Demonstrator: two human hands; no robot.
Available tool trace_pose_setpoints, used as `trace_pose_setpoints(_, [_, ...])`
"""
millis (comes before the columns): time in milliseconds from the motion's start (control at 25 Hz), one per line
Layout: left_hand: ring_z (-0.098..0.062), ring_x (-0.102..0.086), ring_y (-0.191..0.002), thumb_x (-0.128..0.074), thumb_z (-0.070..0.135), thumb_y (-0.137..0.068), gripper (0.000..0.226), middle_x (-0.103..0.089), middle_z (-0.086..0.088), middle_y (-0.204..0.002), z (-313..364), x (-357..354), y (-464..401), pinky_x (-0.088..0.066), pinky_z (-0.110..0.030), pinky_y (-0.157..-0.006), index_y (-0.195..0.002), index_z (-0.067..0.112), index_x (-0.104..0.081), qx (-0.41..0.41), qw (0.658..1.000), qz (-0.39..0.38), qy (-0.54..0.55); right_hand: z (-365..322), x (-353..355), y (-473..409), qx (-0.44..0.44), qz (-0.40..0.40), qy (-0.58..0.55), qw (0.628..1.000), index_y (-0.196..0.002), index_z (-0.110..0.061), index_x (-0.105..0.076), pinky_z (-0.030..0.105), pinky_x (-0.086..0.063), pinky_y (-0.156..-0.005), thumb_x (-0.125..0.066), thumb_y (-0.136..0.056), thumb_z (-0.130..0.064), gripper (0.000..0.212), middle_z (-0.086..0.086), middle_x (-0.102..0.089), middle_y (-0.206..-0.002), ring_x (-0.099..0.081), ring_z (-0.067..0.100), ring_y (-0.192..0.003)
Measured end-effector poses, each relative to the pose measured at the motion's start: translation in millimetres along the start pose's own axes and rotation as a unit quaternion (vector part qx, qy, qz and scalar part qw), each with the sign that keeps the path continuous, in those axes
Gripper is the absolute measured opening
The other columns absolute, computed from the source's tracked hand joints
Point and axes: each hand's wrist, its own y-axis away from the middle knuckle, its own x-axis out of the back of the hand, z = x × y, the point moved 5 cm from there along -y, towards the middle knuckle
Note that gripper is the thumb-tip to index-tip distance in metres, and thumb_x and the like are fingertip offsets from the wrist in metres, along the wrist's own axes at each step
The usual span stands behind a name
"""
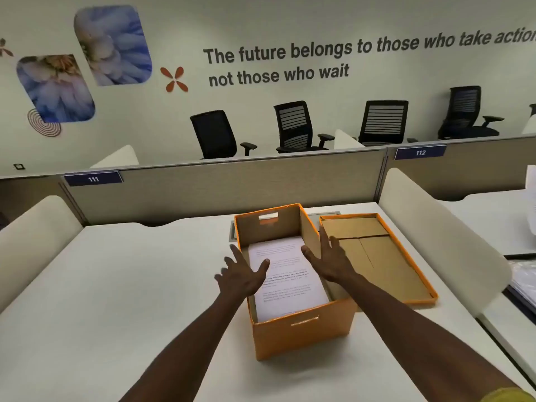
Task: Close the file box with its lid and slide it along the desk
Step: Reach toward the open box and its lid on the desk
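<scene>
An orange cardboard file box (301, 338) stands open on the white desk (116, 300), with a stack of printed papers (285, 280) inside. Its lid (377, 256) lies upside down on the desk, touching the box's right side. My left hand (243, 274) hovers over the box's left wall with fingers spread, holding nothing. My right hand (327, 256) is spread above the box's right wall, near the lid's left edge, also holding nothing.
A grey partition (232, 187) with labels 111 and 112 closes off the desk's far edge. White curved dividers stand at the left (34, 233) and right (435, 227). A cable hatch (233, 230) sits behind the box. Office chairs line the far wall.
</scene>
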Motion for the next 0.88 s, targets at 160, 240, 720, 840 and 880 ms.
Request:
trace_pose_setpoints(160, [-0.045, -0.035, -0.147, -0.049, 0.08, -0.081, 0.118, -0.022, -0.023, -0.166, 9.3, -12.8, 2.8, -0.039, -0.054, -0.113, -0.16, 0.015, 0.008, 0.022, 0.992, -0.036, 0.118, -1.9, -12.7, -0.4, -0.042, -0.024, -0.042, 0.998, -0.16, -0.023, -0.001, 0.048, -0.041, -0.106, -0.031, -0.09, -0.076, 0.093, 0.017, -0.03, -0.159, -0.04, 0.036, -0.14])
trace_pose_setpoints(240, [-0.045, -0.036, -0.146, -0.049, 0.081, -0.081, 0.117, -0.023, -0.023, -0.165, 8.7, -11.9, 0.8, -0.04, -0.054, -0.112, -0.161, 0.015, 0.007, 0.009, 0.992, -0.024, 0.12, -2.9, -15.7, 3.5, -0.055, -0.011, -0.089, 0.994, -0.16, -0.022, -0.006, 0.047, -0.039, -0.106, -0.031, -0.089, -0.078, 0.094, 0.016, -0.033, -0.158, -0.039, 0.035, -0.14])
trace_pose_setpoints(720, [-0.039, -0.031, -0.15, -0.049, 0.071, -0.087, 0.097, -0.026, -0.017, -0.166, -2.9, 10.9, 7.8, -0.036, -0.057, -0.114, -0.16, 0.018, -0.014, -0.089, 0.991, 0.094, 0.044, 35.8, -15.4, 28.4, -0.121, 0.062, -0.229, 0.964, -0.153, -0.021, -0.034, 0.047, -0.039, -0.109, -0.033, -0.098, -0.064, 0.069, 0.012, -0.047, -0.151, -0.045, 0.034, -0.137])
trace_pose_setpoints(840, [-0.032, -0.037, -0.147, -0.05, 0.069, -0.084, 0.092, -0.035, -0.011, -0.162, 12.6, 13.1, 31.4, -0.041, -0.055, -0.114, -0.158, 0.021, -0.022, -0.158, 0.976, 0.118, 0.086, 84.5, -20.4, 45.0, -0.16, 0.097, -0.111, 0.976, -0.138, -0.012, -0.055, 0.039, -0.047, -0.097, -0.048, -0.101, -0.044, 0.05, 0.015, -0.062, -0.133, -0.058, 0.033, -0.121])
trace_pose_setpoints(880, [-0.03, -0.039, -0.146, -0.051, 0.069, -0.084, 0.091, -0.037, -0.009, -0.161, 19.3, 12.4, 39.8, -0.042, -0.053, -0.113, -0.157, 0.022, -0.023, -0.172, 0.973, 0.12, 0.098, 94.6, -25.6, 50.6, -0.157, 0.078, -0.061, 0.983, -0.134, -0.012, -0.059, 0.037, -0.048, -0.095, -0.054, -0.098, -0.039, 0.045, 0.014, -0.064, -0.129, -0.059, 0.032, -0.119])
